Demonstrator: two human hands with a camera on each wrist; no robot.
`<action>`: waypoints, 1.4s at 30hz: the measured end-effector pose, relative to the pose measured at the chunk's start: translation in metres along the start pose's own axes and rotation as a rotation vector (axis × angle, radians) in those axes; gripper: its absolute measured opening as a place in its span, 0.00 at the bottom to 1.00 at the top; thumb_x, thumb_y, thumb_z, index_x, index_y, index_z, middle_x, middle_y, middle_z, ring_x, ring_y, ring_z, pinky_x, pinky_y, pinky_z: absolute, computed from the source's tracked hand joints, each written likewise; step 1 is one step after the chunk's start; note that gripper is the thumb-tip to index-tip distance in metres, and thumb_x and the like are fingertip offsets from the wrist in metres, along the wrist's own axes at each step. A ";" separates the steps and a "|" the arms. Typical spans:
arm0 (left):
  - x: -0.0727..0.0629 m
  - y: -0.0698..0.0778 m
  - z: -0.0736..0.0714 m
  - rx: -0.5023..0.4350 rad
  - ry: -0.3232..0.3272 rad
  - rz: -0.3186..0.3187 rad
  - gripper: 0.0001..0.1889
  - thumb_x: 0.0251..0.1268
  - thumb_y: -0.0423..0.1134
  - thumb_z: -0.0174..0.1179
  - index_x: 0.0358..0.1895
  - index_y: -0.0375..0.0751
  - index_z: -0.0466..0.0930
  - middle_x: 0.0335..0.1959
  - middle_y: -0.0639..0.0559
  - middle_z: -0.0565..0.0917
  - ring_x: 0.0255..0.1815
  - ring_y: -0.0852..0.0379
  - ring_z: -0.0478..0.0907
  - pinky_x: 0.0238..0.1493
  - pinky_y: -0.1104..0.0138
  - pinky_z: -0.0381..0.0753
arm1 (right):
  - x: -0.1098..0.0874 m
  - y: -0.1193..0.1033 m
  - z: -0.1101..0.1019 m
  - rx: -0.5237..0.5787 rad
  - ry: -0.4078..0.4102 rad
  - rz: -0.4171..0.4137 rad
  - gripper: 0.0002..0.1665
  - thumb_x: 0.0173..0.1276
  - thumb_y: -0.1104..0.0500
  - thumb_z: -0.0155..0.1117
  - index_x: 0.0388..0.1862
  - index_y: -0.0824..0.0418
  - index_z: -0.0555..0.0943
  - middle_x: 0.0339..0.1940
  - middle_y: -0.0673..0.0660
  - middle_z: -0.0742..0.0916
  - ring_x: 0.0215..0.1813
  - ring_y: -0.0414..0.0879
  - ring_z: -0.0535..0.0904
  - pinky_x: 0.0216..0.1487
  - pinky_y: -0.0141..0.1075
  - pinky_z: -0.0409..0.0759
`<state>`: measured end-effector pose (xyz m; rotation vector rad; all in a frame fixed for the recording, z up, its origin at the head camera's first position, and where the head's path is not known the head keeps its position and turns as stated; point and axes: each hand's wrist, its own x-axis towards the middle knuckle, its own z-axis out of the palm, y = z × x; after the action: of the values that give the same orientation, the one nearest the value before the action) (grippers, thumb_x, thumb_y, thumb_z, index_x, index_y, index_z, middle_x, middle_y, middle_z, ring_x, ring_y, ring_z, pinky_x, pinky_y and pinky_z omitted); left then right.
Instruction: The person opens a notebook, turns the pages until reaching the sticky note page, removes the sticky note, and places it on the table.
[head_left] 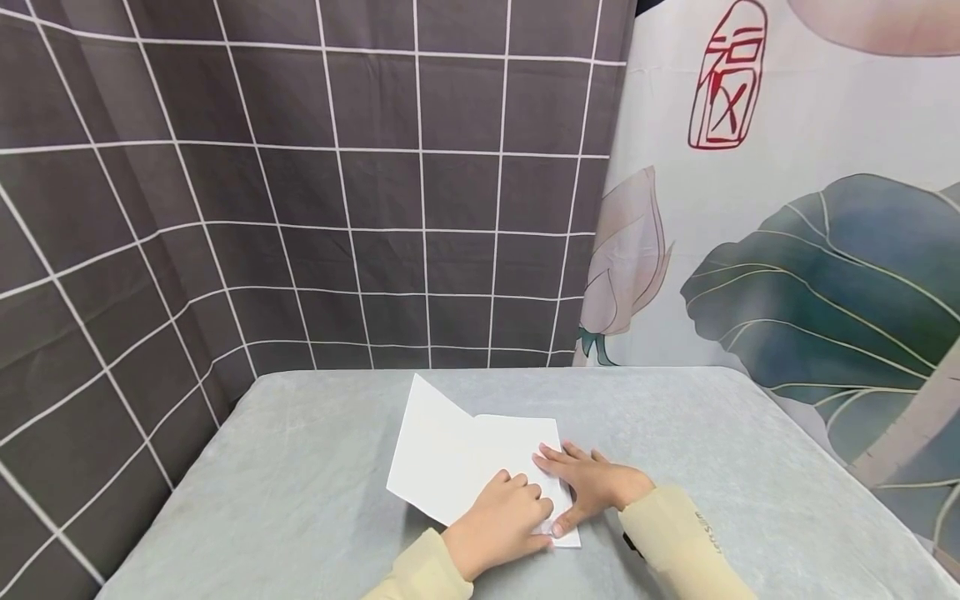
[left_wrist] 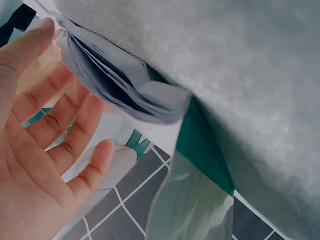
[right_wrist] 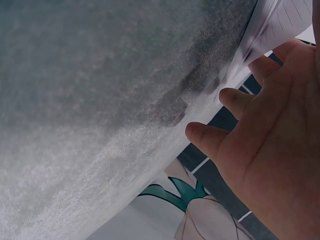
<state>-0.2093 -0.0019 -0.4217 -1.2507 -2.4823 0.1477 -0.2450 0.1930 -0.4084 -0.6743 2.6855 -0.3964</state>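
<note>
- Pale-yellow sleeves, L [head_left: 423,575] and R [head_left: 678,542], reach in from the near side of a gray-covered table [head_left: 315,467], whose near edge is out of frame.
- White-paged booklet [head_left: 442,458] lies spread approx. midway btwn the table's L and R edges, well in from the far corners. Its R half is down on the cloth; its L half tilts up, w/ shadow beneath.
- L hand [head_left: 497,525] bends its fingers over the R page's lower part, thumb by the bottom edge. Whether it pinches a leaf, can't tell.
- R hand [head_left: 595,485] spreads wide at the R page's outer edge, fingertips on paper, thumb near the lower R corner.
- Seen from L wrist: leaves fan and curl at their edge, green cover [left_wrist: 204,142] hanging beyond. R-wrist view catches ruled lines [right_wrist: 292,15] on a page.
- Handling, as judged: R fingers should press lightly, flat, so the bk. doesn't skid; L thumb does best parting one leaf at a time at the corner, w/o creasing. Raised L half prob. needs support, else it may flop shut.
- Behind: dark grid backdrop [head_left: 375,192], plus floral curtain [head_left: 645,117] at R.
</note>
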 end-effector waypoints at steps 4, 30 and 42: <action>0.001 0.002 0.001 0.008 0.001 -0.001 0.13 0.51 0.59 0.66 0.37 0.60 0.83 0.33 0.65 0.83 0.34 0.66 0.75 0.35 0.70 0.65 | 0.000 0.000 0.001 0.003 -0.003 0.004 0.63 0.42 0.39 0.76 0.75 0.56 0.59 0.78 0.57 0.60 0.78 0.65 0.48 0.70 0.66 0.46; -0.002 -0.004 0.006 0.116 0.110 0.085 0.02 0.48 0.45 0.66 0.26 0.58 0.83 0.23 0.64 0.80 0.24 0.65 0.74 0.30 0.70 0.63 | -0.003 0.008 0.001 0.039 0.055 0.048 0.68 0.44 0.37 0.76 0.75 0.67 0.52 0.78 0.63 0.57 0.78 0.64 0.48 0.70 0.65 0.48; -0.015 -0.017 -0.008 0.078 0.169 -0.010 0.02 0.51 0.42 0.65 0.25 0.53 0.81 0.21 0.63 0.79 0.22 0.65 0.71 0.30 0.71 0.63 | -0.001 0.003 0.001 0.025 0.036 0.057 0.68 0.44 0.36 0.75 0.75 0.67 0.53 0.78 0.62 0.58 0.78 0.64 0.48 0.70 0.65 0.48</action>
<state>-0.2109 -0.0248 -0.4142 -1.1687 -2.3154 0.1292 -0.2450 0.1955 -0.4100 -0.5875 2.7223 -0.4302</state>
